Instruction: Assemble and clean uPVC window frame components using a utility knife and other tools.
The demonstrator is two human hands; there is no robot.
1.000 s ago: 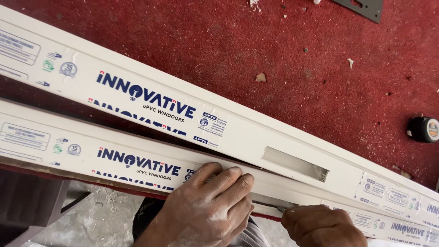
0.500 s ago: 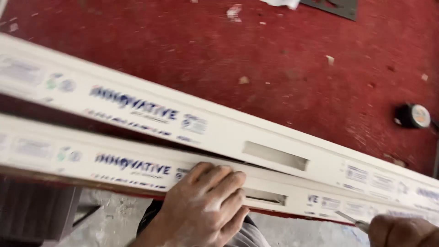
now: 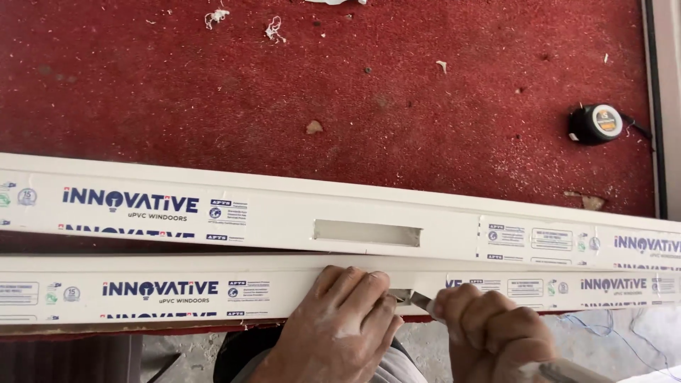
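The left hand (image 3: 340, 323) presses flat on the near white bar (image 3: 177, 291) while the right hand (image 3: 496, 333) grips a thin metal blade (image 3: 420, 301), best poked slowly into the bar's little slot (image 3: 399, 293).

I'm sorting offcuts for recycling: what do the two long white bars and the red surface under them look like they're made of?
The two long white bars look like smooth rigid plastic with a satin sheen, crisp moulded edges and a cleanly cut rectangular slot. The red work surface looks like felt or short-pile carpet: matt, fuzzy, holding white shavings.
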